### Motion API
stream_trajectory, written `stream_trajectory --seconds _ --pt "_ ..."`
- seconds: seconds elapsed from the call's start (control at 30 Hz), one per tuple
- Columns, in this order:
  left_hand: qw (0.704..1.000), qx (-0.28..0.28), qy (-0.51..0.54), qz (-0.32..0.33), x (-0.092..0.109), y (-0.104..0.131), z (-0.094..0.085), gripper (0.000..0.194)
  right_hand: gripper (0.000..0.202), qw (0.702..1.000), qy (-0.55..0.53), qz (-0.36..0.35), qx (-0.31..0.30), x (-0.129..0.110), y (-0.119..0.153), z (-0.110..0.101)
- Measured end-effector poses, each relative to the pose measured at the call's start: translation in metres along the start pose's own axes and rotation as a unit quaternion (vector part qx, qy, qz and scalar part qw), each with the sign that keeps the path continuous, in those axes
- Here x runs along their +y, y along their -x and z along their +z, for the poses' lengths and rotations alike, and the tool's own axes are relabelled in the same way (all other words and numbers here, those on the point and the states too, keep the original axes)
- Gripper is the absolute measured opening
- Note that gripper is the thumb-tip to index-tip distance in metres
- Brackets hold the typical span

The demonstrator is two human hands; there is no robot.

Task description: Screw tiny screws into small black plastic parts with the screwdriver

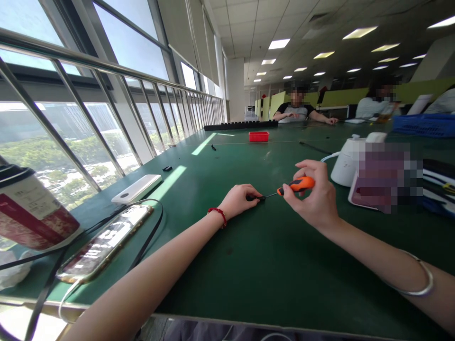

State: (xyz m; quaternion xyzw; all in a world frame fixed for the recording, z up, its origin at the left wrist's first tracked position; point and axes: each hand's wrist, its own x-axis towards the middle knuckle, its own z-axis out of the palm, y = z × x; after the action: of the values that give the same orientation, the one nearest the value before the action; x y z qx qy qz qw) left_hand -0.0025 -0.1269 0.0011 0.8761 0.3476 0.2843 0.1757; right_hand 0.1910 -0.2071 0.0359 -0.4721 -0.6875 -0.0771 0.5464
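The green table [249, 274] gives a firm base for the work, and the step in hand, judged by the pose, is working a tool tip at a small part; bracing that part against the surface should stop it twisting. The left arm reaches forward and inward, its hand [239, 201] low at the table with the fingers bent down, pinching the part between thumb and fingertips. The right arm comes in from the other side, its hand [317, 196] raised a little higher, palm turned inward, thumb below and fingers curled over, grasping the screwdriver [306, 183] by its orange and black handle. The shaft slants slightly downward toward the left hand. To do this well, line the shaft up squarely with whatever it engages, press gently along it and turn with the fingers rather than the whole wrist. The smallest thing, the black piece [261, 198], lies at the left fingertips, right at the tool's tip; whether a screw sits there is too small to tell. A pinch set slightly back from the tip would guard the fingers against a slip.
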Motion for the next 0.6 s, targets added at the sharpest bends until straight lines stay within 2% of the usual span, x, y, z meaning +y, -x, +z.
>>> stream_trajectory --seconds 0.07,0.27,0.33,0.43,0.5,0.6 --pt "1.0 0.002 0.026 -0.014 -0.001 -0.001 0.001 0.016 0.027 0.999 0.02 0.013 -0.028 0.001 -0.009 -0.001" --pt "0.99 0.002 0.111 -0.083 -0.006 -0.008 0.002 0.016 0.025 0.983 -0.012 0.055 -0.174 0.002 -0.056 0.003" --pt "0.988 -0.005 0.122 -0.099 -0.007 -0.011 0.001 0.017 0.03 0.977 0.008 0.037 -0.211 0.004 -0.074 0.005" --pt "0.988 -0.021 0.112 -0.102 -0.007 -0.013 -0.001 0.018 0.018 0.953 0.039 0.012 -0.302 0.004 -0.099 0.007" --pt "0.99 -0.029 0.1 -0.095 -0.006 -0.012 -0.002 0.019 0.024 0.942 0.042 0.029 -0.331 0.001 -0.11 0.009" --pt "0.992 -0.027 0.091 -0.086 -0.007 -0.009 -0.003 0.022 0.035 0.947 0.065 0.02 -0.315 -0.004 -0.117 0.013"
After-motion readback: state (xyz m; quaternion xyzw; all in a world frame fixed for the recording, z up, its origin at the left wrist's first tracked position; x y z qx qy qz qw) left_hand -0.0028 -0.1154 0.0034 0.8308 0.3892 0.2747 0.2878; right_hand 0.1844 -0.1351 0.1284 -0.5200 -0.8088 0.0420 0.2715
